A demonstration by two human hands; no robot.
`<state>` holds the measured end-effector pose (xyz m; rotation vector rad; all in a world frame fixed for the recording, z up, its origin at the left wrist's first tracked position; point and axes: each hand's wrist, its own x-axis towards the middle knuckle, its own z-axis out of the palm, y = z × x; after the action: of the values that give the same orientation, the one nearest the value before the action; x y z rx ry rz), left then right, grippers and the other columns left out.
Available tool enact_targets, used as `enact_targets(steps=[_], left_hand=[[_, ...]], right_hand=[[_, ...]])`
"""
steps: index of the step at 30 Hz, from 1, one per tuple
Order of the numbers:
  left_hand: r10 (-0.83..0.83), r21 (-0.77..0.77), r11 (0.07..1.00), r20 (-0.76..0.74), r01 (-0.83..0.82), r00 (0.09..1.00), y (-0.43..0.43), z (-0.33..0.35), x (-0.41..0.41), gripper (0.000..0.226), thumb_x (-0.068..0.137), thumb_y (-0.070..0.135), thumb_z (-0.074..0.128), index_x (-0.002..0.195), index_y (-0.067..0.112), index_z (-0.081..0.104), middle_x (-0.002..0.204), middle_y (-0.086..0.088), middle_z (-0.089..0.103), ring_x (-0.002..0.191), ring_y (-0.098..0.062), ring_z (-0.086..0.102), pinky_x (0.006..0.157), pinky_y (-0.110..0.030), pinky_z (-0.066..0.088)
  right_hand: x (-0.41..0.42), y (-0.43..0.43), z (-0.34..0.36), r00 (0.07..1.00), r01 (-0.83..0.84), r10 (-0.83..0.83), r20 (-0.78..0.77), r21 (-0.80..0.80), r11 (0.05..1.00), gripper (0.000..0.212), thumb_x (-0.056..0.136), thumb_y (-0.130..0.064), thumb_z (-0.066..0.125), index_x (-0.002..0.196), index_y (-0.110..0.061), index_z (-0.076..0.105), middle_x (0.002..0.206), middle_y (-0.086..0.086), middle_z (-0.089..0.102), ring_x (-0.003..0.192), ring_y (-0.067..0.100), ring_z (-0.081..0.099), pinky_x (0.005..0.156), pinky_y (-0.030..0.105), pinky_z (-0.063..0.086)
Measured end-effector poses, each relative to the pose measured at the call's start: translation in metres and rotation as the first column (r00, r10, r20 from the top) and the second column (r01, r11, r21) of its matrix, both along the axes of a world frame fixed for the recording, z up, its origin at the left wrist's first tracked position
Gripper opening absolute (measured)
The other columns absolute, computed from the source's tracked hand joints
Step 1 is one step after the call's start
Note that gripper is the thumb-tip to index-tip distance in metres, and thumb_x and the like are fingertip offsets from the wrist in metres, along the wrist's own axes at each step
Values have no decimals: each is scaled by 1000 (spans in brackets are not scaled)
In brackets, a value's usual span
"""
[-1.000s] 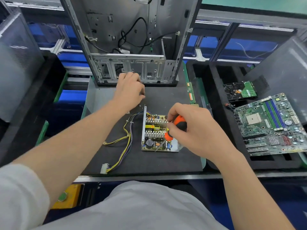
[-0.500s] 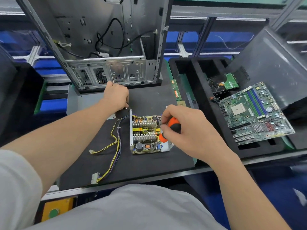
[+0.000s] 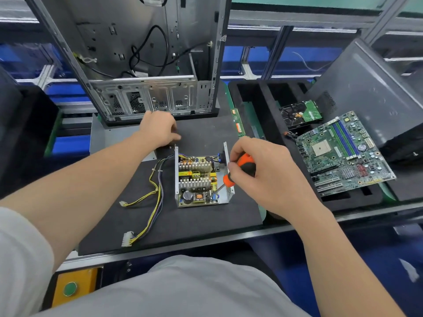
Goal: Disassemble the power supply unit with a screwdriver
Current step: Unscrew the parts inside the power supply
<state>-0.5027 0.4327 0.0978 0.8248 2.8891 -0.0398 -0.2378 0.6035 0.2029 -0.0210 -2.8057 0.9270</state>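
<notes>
The power supply unit lies open on the black mat, its circuit board, heat sinks and coils exposed inside a metal tray. Yellow and dark wires trail from its left side to a white connector. My right hand grips the orange-and-black screwdriver, whose shaft slants down to the board's near right part. My left hand rests curled on the mat by the unit's far left corner; I see nothing in it.
An empty computer case stands upright behind the mat. To the right a black foam tray carries a motherboard and a hard drive, with a grey side panel behind them. A green memory stick lies between mat and tray.
My left hand has come away from the case's lower edge to the unit's far left corner. My right hand stays on the screwdriver at the board. The view has shifted.
</notes>
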Motion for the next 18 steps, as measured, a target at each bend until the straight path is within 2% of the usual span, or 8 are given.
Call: enact_targets(steps=[2,4,6,8,11,14,16,18], left_hand=[[-3,261,965,9,1,1000,6,13,15,31,101,38,64,122,19,75,118,-5,75,110,-26,66,102,-42,50],[-61,511,858,-4,55,998,15,27,42,25,100,27,62,120,18,76,115,-2,75,100,-14,64,100,-39,54],[-191,643,746,-45,175,980,20,35,78,22,97,21,64,115,21,77,107,3,75,94,-7,63,95,-32,53],[-323,674,691,-36,262,946,21,31,116,20,94,16,68,112,22,76,102,5,71,94,-8,65,91,-27,51],[-389,665,701,57,256,919,16,8,155,27,92,2,70,114,18,74,111,5,64,107,-13,62,97,-24,44],[-343,665,727,134,172,930,9,-17,176,37,90,-12,63,118,11,69,129,-3,58,126,-17,54,104,-9,33],[-280,714,693,138,101,950,4,-30,189,41,86,-18,61,118,8,66,136,-6,53,134,-17,47,104,0,25],[-242,736,672,119,78,963,0,-41,199,44,85,-17,62,121,8,63,145,-7,47,144,-18,38,113,-8,26]], right_hand=[[3,3,1,1000,16,-16,-18,33,999,12,92,-16,69,89,-21,59,79,-9,59,76,10,60,66,16,39],[5,6,-1,999,28,-26,-23,83,996,12,92,-17,68,89,-22,58,80,-10,57,75,10,58,69,22,41],[6,8,-4,1000,26,-24,-15,115,993,13,93,-18,67,89,-23,56,81,-10,56,75,10,57,70,28,43],[7,9,-9,1000,27,-26,-8,117,993,12,94,-19,66,90,-22,56,83,-8,56,75,12,56,71,33,46],[6,7,-18,1000,29,-28,-5,109,994,9,94,-18,67,93,-19,58,86,-7,57,78,16,57,71,40,50],[4,5,-24,1000,7,-8,1,104,995,7,94,-20,65,94,-19,58,87,-6,57,78,18,56,71,44,51],[2,3,-27,1000,-8,9,-3,122,993,8,94,-19,64,93,-19,56,86,-5,55,75,20,55,69,46,51],[0,1,-29,1000,-13,13,3,138,990,11,95,-18,64,92,-20,54,86,-4,55,75,20,56,69,47,52]])
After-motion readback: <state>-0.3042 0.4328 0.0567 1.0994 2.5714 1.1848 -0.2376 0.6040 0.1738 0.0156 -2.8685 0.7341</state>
